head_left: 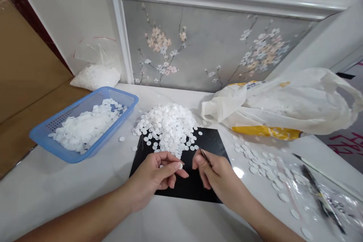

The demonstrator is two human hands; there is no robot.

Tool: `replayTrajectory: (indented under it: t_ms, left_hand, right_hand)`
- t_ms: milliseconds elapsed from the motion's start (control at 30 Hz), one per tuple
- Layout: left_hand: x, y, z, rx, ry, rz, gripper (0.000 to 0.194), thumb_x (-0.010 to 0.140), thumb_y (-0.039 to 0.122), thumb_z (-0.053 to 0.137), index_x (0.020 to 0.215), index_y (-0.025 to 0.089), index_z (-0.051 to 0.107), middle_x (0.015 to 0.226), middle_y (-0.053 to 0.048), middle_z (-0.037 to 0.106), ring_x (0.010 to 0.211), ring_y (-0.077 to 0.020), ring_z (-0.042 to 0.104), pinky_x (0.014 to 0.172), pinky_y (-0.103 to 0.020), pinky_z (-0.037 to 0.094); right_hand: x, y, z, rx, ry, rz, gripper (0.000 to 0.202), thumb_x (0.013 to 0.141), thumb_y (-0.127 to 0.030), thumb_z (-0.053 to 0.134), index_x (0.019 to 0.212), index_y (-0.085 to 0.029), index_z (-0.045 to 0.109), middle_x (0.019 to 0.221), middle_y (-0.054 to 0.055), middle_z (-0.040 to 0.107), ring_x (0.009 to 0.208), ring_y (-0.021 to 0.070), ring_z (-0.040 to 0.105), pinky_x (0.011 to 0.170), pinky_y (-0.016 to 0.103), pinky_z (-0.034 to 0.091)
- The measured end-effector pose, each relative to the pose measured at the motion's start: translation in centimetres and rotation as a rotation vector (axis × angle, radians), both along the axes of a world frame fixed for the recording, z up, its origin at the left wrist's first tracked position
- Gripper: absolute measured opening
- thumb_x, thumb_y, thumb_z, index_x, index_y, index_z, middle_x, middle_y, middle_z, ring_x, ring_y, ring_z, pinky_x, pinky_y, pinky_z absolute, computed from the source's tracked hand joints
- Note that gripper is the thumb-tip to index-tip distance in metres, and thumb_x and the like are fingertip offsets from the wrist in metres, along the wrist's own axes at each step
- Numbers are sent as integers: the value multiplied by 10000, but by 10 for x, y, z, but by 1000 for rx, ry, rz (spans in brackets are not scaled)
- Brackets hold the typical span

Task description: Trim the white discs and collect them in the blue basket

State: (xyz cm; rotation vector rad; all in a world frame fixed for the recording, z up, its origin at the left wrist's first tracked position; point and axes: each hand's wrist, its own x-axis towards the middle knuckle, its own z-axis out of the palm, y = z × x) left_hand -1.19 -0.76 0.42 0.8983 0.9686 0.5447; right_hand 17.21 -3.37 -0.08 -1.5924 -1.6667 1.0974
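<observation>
Between thumb and fingers, my left hand [159, 172] pinches a small white disc [180, 165]. Another pale disc edge shows behind that thumb. My right hand [217, 170] is closed around a slim dark pointed tool [205, 156], whose tip points up and left; most of it is hidden in the grip. Both hands are above a black mat [190, 185], apart from each other. Just beyond them a heap of white discs [170, 124] spreads over the mat's far part and onto the white table [107, 200].
A blue basket [96, 153] with more discs stands left. Behind it sits a clear bag of white pieces [96, 75]. A white-and-yellow plastic bag [283, 106] lies right, near scattered discs [263, 164], a black-handled tool [320, 193] and a clear plastic bag [346, 204].
</observation>
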Motion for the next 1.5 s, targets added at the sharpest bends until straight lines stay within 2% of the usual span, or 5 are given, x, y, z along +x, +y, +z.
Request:
replayTrajectory:
  t_ms: [233,367,533,1267,1500]
  left_hand:
    - [-2,2,2,-94,-22,50,290,701,352,720,892,148,641,883,-108,729,481,-43,456,515,-193,340]
    - [-2,2,2,-97,-15,56,276,701,350,716,870,149,631,878,-106,730,459,-38,455,473,-185,284]
    - [-1,3,3,-76,-8,64,267,700,344,712,849,136,635,829,-97,724,440,-33,440,447,-184,250]
    - [-2,2,1,-54,-2,37,227,717,325,702,817,131,641,813,-105,726,431,-30,449,428,-175,231]
    - [-5,6,3,-19,-30,34,228,743,295,657,911,142,662,785,-78,702,480,-46,428,446,-185,251]
  right_hand:
    - [1,-5,4,285,-234,130,381,973,-348,279,1203,-221,556,925,78,613,825,195,602,726,314,493]
    - [-1,-8,-3,438,-355,160,410,975,-305,300,1299,-185,520,797,56,566,620,146,583,566,259,500]
    - [-2,-11,-2,576,-482,184,400,978,-310,310,1227,-176,593,746,60,583,616,144,598,509,223,479]
    - [-3,-12,-2,643,-583,206,404,983,-282,288,1148,-159,635,742,64,609,594,141,609,483,220,454]
    - [4,-1,-4,408,-463,9,384,980,-313,255,1267,-245,501,833,42,622,648,160,612,570,254,474]
